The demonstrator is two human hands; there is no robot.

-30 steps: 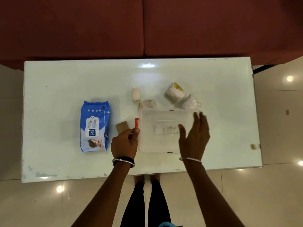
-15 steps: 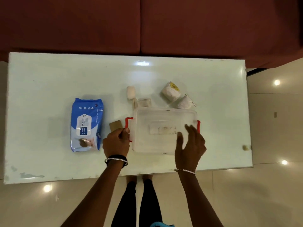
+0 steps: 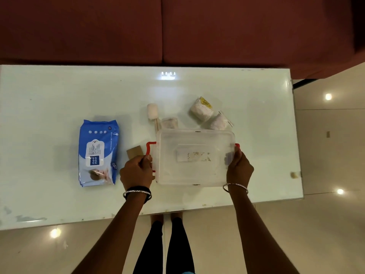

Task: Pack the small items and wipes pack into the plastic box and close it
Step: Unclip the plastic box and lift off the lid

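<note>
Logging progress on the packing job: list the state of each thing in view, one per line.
plastic box: lid on, both hands at its ends
left hand: on red latch
right hand: grips box's right end
wipes pack: flat on table, unpacked
cardboard piece: on table, unpacked
white packets: behind box, unpacked

We wear a silver bangle [image 3: 235, 187] on each bare wrist, plus a black band [image 3: 138, 189] on the left, and black leggings [image 3: 164, 246].

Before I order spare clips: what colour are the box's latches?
Red latches, clearest in the head view.
</note>
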